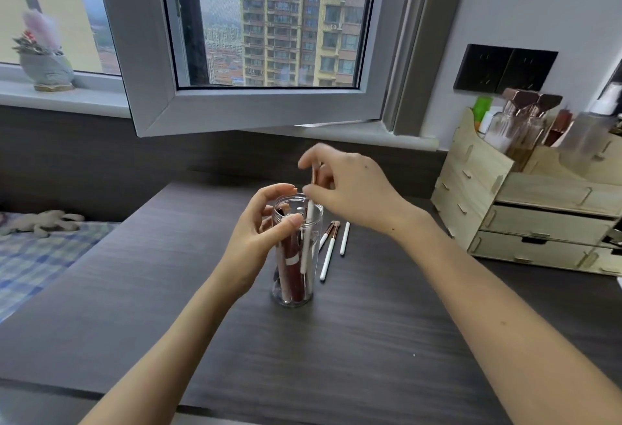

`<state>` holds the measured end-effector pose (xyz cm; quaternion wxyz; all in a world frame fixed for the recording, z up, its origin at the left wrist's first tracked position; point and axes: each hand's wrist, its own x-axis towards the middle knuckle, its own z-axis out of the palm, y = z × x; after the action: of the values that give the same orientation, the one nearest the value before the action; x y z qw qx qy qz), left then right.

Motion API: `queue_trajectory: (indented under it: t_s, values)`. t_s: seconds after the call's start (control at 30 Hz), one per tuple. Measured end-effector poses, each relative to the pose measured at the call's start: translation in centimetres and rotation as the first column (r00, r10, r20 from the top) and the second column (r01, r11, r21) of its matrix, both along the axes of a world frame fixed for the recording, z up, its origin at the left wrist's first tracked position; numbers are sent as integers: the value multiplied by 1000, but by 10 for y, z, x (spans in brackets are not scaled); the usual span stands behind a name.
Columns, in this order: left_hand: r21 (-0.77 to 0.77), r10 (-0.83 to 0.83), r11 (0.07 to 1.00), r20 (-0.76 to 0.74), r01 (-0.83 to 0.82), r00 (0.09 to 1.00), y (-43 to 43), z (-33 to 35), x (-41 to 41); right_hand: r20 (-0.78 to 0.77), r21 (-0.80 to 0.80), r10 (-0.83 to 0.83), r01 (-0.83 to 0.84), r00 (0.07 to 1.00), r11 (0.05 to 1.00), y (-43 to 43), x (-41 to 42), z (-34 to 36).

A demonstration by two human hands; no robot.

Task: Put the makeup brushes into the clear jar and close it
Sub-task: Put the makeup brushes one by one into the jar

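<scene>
Two bare forearms enter from the bottom of the frame and converge at the centre, above the dark wood-grain desk [353,340]. The left hand [266,239] is curled round the upper wall and rim of the clear jar [296,256], thumb and fingers closed on it, so the jar is kept upright. The right hand [350,188], just above and to the right of the jar mouth, is pinched shut on the upper end of a white-handled brush [307,239], whose lower length already stands inside the jar among dark reddish items that cannot be identified with certainty.

Three more loose brushes [331,246] lie on the desk immediately right of the jar, near it but not touching as far as can be seen. No lid can be found in the frame. A wooden organiser [525,209] is seen at the right edge, and an open window [269,54] fills the upper centre.

The step in hand is judged to be lowering the held brush. It is done best if the handle is kept nearly vertical and guided into a gap beside the contents, then released only once the tip rests on the bottom. The jar should be steadied low enough that the opening is not blocked by the left fingertips. The tall, narrow jar is judged easy to tip if pushed sideways.
</scene>
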<state>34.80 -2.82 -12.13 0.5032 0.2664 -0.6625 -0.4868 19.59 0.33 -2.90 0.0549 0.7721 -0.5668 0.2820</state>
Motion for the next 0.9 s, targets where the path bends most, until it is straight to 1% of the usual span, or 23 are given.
queue_trajectory:
  t_s: [0.07,0.1,0.13,0.17,0.2,0.23,0.27,0.3,0.33,0.37,0.4,0.43,0.5,0.6,0.7,0.83,0.87,0.9]
  values:
    - [2,-5,1000,-7,5,1000,0,-1,1,-157,53,19,-11,987,999,0,-2,0]
    - [-1,-6,1000,-11,6,1000,0,-1,1,-211,82,45,-28,976,996,1,-3,-1]
    - [-4,-8,1000,-15,7,1000,-1,-1,1,-223,116,79,-54,972,992,2,-6,-1]
    - [-3,-7,1000,-20,7,1000,-1,-2,1,-150,155,113,-89,982,984,1,-10,-2]
    - [2,-7,1000,-25,7,1000,-1,-2,1,18,179,122,-123,992,976,0,-14,-3]
    - [7,-6,1000,-28,6,1000,-2,-2,0,231,169,85,-126,969,977,-5,-21,-7]
    - [8,-4,1000,-28,5,1000,-2,-2,0,402,139,-3,-58,915,989,-13,-30,-13]
    - [7,-3,1000,-25,4,1000,-3,-2,0,486,129,-135,82,864,988,-24,-39,-24]
    - [4,-4,1000,-23,4,1000,-3,-2,0,475,154,-286,242,832,958,-38,-48,-38]
    - [2,-3,1000,-22,4,1000,-3,-3,1,414,213,-420,362,808,907,-50,-57,-54]
    - [3,-2,1000,-21,2,1000,-3,-3,1,335,281,-515,437,789,854,-61,-62,-69]
    - [4,0,1000,-18,0,1000,-3,-3,1,271,347,-571,475,775,809,-70,-65,-84]
    - [2,6,1000,-11,-6,1000,-4,-3,1,217,440,-618,489,756,753,-84,-67,-106]
    - [0,13,1000,-2,-13,1000,-4,-3,1,186,480,-669,528,720,701,-95,-63,-124]
    - [6,13,1000,0,-13,1000,-4,-3,1,155,494,-735,593,660,636,-98,-61,-131]
    - [11,6,1000,1,-6,1000,-4,-4,0,103,520,-743,601,661,607,-91,-72,-131]
    - [11,5,1000,-4,-5,1000,-4,-4,0,122,531,-741,587,660,610,-87,-75,-128]
    - [11,5,1000,-9,-5,1000,-4,-4,0,194,536,-730,553,655,638,-82,-78,-123]
